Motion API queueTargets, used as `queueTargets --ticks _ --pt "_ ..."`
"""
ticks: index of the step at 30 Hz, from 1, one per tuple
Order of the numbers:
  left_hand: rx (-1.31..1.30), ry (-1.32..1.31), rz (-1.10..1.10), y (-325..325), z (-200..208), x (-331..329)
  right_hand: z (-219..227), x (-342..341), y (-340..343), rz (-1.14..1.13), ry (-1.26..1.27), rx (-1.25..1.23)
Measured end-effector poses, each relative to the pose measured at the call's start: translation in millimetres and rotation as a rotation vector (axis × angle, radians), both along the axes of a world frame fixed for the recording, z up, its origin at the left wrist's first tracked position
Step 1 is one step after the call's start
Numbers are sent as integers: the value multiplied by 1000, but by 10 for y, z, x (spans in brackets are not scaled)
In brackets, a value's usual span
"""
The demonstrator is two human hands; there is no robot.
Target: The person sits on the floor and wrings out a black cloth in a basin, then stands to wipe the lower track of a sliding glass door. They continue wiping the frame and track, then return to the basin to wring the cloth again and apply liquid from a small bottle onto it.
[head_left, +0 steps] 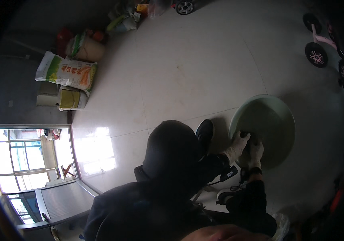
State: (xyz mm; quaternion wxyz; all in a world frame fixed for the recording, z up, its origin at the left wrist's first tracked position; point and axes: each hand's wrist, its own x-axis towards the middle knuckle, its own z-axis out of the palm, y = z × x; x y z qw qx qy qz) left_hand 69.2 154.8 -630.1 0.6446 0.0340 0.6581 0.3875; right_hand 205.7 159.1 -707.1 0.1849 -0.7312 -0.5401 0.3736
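Observation:
A round pale green basin (291, 120) stands on the floor to the right, with murky liquid in it. Over its near left side are both my hands, in whitish gloves. My left hand (237, 147) is closed around a small dark thing (244, 134) whose kind I cannot make out. Close beside it, my right hand (256, 152) points into the basin with its fingers bent toward the same dark thing. Shadow hides most of its fingertips. Dark sleeves cover both forearms, and a small black box (229, 174) with a cable sits near my left wrist.
My dark shoe (205, 134) is left of the basin. A printed sack (69, 72), a beige bucket (87, 49) and a yellow-and-white bag (71, 99) stand along the left wall. A pink-framed wheeled toy (318, 42) is at upper right. A glazed door (27, 156) lies at lower left.

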Motion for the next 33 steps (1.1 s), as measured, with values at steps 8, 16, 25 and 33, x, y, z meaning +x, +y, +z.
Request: queueTargets --ticks 8,16,25,33 --pt "-116 -24 -87 -42 -270 115 322 -70 -49 -196 761 -132" --pt "73 -622 113 -61 -222 -70 1088 -550 -21 -202 684 -104" --pt "148 -241 23 114 -218 66 362 125 46 -500 -59 -30" --pt "81 -159 73 -161 -717 210 160 128 -146 150 -135 -88"
